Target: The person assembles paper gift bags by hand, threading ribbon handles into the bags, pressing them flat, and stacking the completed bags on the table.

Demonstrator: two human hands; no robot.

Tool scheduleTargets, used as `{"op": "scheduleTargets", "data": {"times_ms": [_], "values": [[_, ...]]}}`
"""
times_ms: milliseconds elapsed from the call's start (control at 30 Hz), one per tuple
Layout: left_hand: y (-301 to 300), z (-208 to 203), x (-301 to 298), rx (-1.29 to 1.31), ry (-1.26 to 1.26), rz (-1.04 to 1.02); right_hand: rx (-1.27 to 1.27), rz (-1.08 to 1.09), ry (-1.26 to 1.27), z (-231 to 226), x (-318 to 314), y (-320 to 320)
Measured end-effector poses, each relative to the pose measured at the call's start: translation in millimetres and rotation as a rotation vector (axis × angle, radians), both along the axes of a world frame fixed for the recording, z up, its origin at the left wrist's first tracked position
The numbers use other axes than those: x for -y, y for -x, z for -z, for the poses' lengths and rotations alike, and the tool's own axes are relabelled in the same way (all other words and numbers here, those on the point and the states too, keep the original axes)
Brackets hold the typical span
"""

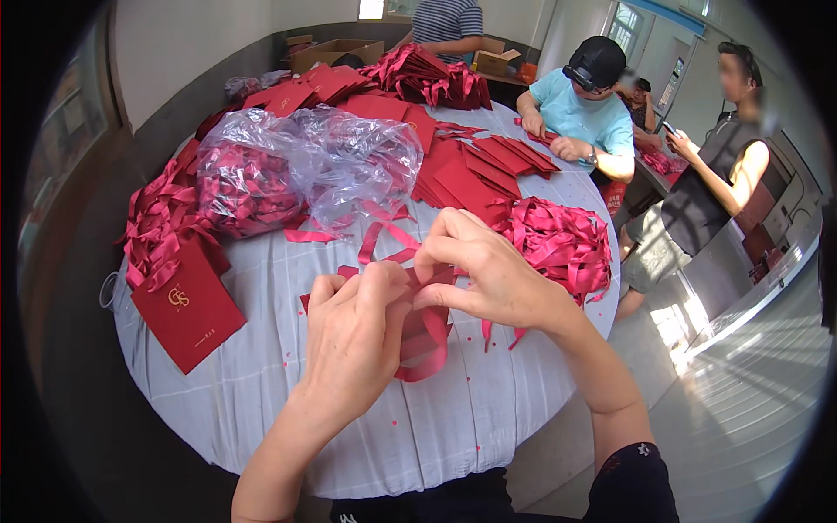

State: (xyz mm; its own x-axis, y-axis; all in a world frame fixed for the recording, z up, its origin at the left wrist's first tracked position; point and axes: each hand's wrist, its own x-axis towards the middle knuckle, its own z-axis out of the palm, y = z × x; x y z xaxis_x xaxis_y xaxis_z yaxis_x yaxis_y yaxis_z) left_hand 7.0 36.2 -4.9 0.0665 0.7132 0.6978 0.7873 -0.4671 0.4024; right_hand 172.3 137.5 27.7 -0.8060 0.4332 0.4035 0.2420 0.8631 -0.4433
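Near the middle of the round table, my left hand [353, 336] and my right hand [488, 266] meet with fingertips pinched together. Between them runs a pink-red ribbon [425, 370], and a loop of it hangs below the fingers. A red paper bag [423, 324] lies under my hands, mostly covered by them. More ribbon [392, 234] trails out behind my fingers. The exact spot where each fingertip grips is partly hidden.
A pile of pink ribbons [558, 244] lies right of my hands. Behind are a clear plastic bag [349, 161] of ribbons and stacked red bags [471, 174]. One red bag [187, 305] with ribbons sits left. A person in light blue [588, 113] works across the table; another stands right.
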Motion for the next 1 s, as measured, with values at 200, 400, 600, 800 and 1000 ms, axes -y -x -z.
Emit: {"op": "scheduleTargets", "data": {"times_ms": [200, 400, 600, 800, 1000], "values": [[2, 0, 2, -0.001, -0.001, 0.011, 0.059, -0.012, -0.098, -1, 0, 1], [2, -2, 5, -0.012, 0.007, 0.012, 0.174, -0.147, 0.365, -13, -22, 5], [-3, -4, 3, -0.055, -0.043, 0.013, 0.423, -0.242, 0.548, -26, -44, 16], [-5, -5, 4, -0.051, -0.004, 0.002, 0.598, -0.205, 0.547, -24, -52, 33], [-5, -8, 7, -0.044, 0.043, -0.008, 0.167, -0.226, 0.677, 0, -35, 18]]}}
